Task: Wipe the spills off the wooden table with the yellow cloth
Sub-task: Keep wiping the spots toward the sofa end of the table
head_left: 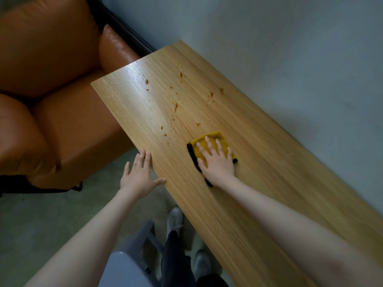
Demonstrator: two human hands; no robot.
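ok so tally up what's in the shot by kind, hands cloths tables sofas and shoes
hands: 2, the left hand resting at the table's edge, the right hand pressing flat on the cloth
yellow cloth: 1
wooden table: 1
orange sofa: 1
shoes: 2, one and another
total: 7

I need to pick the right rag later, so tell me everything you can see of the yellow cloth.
The cloth is mustard yellow with a black edge showing along its left and near sides. It looks like soft fabric, apparently folded into a rough rectangle. It lies flat on the table, just short of the brown spills, none of which it covers. The right hand presses on it with fingers spread and straight, hiding much of its near half.
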